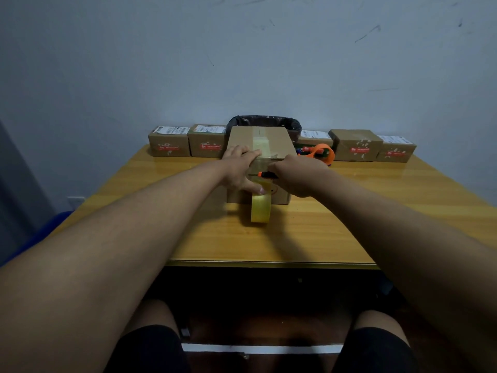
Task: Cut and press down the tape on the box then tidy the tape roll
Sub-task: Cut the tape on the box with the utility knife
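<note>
Knees [150, 345] in dark shorts sit lowest in the head view, under the near edge of the table [295, 238], and both bare forearms reach forward over it.

Standing on edge just in front of the box [259, 141] is the tape roll [260, 210], with a band of tape [260, 143] running from it up the box's near face and on along the top, away from the person. That band is the long axis, and the cut has to cross it.

On the band's left, the left hand [242, 168] lies spread over the box's front top edge, fingers apart and flat on top, thumb down the near face at the tape, pinning it. It holds nothing.

From the right comes the right hand [298, 179], closed around a small cutter [265, 174] with an orange and black handle. The tip points left, across the tape and just above the roll, toward the left thumb. This hand is the one placed to cut; I judge the stroke short and sideways, and the thumb close enough to the tip to be at risk.

Behind stand a row of small parcels [169, 142], a bin [265, 123] lined in black, and an orange dispenser [321, 152] right of the box, all well clear of the cut.
</note>
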